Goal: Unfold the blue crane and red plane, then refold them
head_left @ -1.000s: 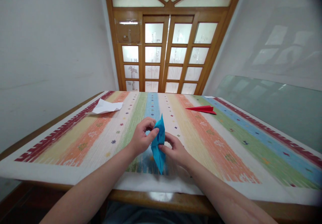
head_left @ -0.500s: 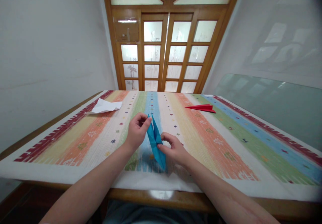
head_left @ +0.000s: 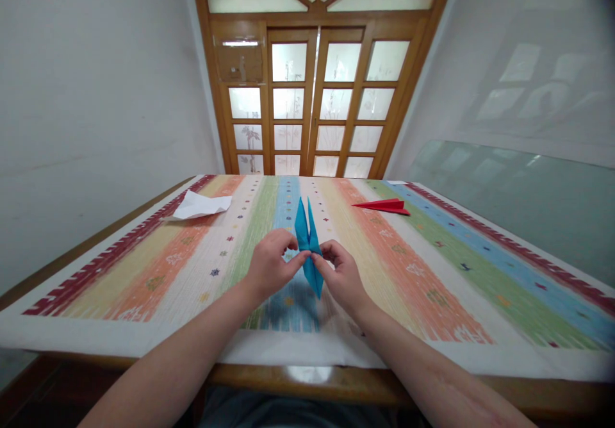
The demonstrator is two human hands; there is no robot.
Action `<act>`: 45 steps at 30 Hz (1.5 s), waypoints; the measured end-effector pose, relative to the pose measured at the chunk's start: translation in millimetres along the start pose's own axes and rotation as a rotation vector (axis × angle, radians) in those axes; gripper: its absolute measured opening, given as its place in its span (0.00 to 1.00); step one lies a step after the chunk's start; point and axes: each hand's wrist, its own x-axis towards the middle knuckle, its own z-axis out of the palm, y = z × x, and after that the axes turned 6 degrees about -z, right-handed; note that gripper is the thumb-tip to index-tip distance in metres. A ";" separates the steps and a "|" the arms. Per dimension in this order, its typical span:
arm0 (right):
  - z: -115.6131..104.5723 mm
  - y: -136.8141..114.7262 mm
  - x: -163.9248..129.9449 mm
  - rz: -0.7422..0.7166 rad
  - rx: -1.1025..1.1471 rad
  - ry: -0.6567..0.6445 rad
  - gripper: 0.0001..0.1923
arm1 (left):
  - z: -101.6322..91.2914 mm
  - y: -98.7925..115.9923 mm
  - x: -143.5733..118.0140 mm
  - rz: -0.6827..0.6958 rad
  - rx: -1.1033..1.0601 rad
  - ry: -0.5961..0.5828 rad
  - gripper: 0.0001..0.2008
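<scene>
A folded piece of blue origami paper is held up over the near middle of the table, with two narrow points at its upper end and one point at its lower end. My left hand pinches its middle from the left, thumb in front. From the right, my right hand pinches it at about the same height, the two thumb tips close together. The fingers behind the paper are partly hidden.
A red folded paper plane lies at the back right, and a creased white sheet of paper at the back left. A striped tablecloth covers the table. Beyond its far edge stand wooden doors with glass panes.
My left hand has slid from the upper points down to the middle of the blue paper. The paper has risen and moved slightly right, and my right hand has moved up with it.
</scene>
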 end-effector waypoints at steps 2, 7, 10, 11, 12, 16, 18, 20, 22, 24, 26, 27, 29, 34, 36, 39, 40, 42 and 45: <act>-0.2 1.7 -0.3 0.002 -0.005 0.008 0.08 | 1.8 1.6 -1.1 -0.028 -0.013 -0.086 0.10; 0.5 1.6 -2.0 -0.033 -0.020 -0.009 0.06 | 5.0 -3.4 -1.9 -0.136 -0.058 -0.113 0.09; 0.2 0.4 -2.4 -0.056 -0.039 -0.025 0.05 | 5.5 -6.0 -2.3 -0.158 -0.091 -0.138 0.11; 0.0 0.2 -2.3 -0.058 -0.044 -0.027 0.05 | 5.8 -6.2 -2.5 -0.164 -0.098 -0.140 0.11; -0.1 0.0 -2.1 -0.057 -0.047 -0.028 0.05 | 6.1 -6.0 -2.7 -0.170 -0.100 -0.139 0.11; 0.0 -0.4 -0.9 -0.064 -0.060 -0.032 0.04 | 7.3 -4.4 -3.8 -0.202 -0.085 -0.114 0.12; 0.7 -0.3 -0.6 -0.064 -0.067 -0.038 0.05 | 7.7 -4.0 -4.4 -0.216 -0.086 -0.096 0.13; 1.4 0.9 -0.5 -0.047 -0.059 -0.034 0.05 | 8.0 -4.2 -4.8 -0.247 -0.111 -0.077 0.13; 2.2 3.5 -0.3 -0.004 -0.013 -0.024 0.06 | 8.6 -5.0 -4.6 -0.305 -0.195 -0.079 0.13; 3.0 6.5 0.3 0.056 0.089 0.002 0.08 | 9.8 -6.0 -3.2 -0.378 -0.354 -0.114 0.13; 3.5 8.5 1.4 0.128 0.228 0.035 0.11 | 11.4 -7.2 -0.8 -0.455 -0.539 -0.163 0.14; 3.7 8.7 2.1 0.168 0.298 0.047 0.14 | 12.2 -7.7 0.7 -0.493 -0.617 -0.180 0.15; 3.6 7.5 3.2 0.256 0.416 0.043 0.23 | 13.8 -8.8 3.6 -0.564 -0.722 -0.196 0.18; 3.3 -0.1 3.9 0.393 0.618 -0.082 0.34 | 17.3 -12.5 5.7 -0.676 -0.820 -0.219 0.18; 3.7 -2.8 3.7 0.413 0.659 -0.122 0.32 | 18.8 -14.5 4.5 -0.682 -0.820 -0.226 0.16; 4.1 -5.4 3.7 0.432 0.691 -0.125 0.29 | 19.9 -16.2 2.4 -0.636 -0.768 -0.146 0.17; 4.0 -5.8 3.8 0.433 0.698 -0.124 0.29 | 19.6 -16.2 2.0 -0.611 -0.737 -0.104 0.16; 3.6 -6.3 4.4 0.431 0.700 -0.122 0.29 | 18.4 -15.6 1.5 -0.561 -0.676 -0.071 0.13; 2.6 -6.0 5.2 0.422 0.679 -0.122 0.29 | 15.8 -14.8 1.5 -0.502 -0.579 -0.135 0.08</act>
